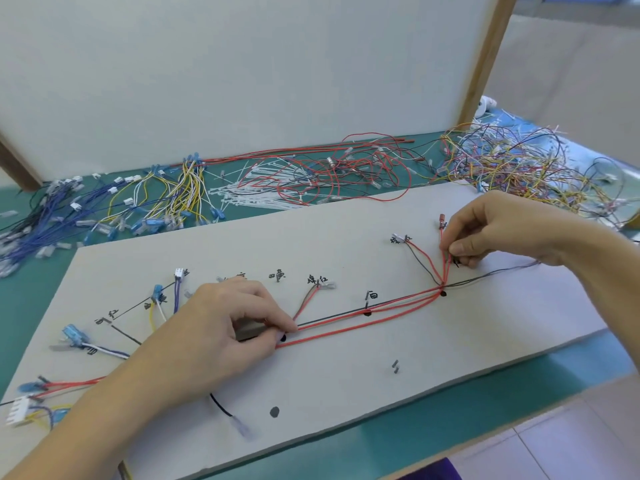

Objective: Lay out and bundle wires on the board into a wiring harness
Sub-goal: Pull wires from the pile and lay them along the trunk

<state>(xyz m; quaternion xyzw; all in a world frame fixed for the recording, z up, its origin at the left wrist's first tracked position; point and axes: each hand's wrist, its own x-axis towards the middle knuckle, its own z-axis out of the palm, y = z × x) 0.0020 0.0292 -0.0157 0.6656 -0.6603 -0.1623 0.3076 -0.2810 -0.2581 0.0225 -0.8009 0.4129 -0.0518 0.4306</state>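
Note:
A grey board (346, 368) with black route lines and handwritten labels lies in front of me. Red wires (363, 322) and a black wire run along its middle to a black dot junction (443, 293). My left hand (221, 327) pinches the red wires at their left end, near a black dot. My right hand (491, 230) pinches the red wire branch (444, 261) that rises from the junction to a red terminal (442, 219). Blue terminals (74, 336) and a white connector (20, 410) lie at the board's left end.
Behind the board on the green table (519, 386) lie blue and yellow wires (104, 209), white cable ties (249, 192), loose red wires (346, 168) and a tangled heap of mixed wires (519, 161). A white panel (242, 71) stands at the back.

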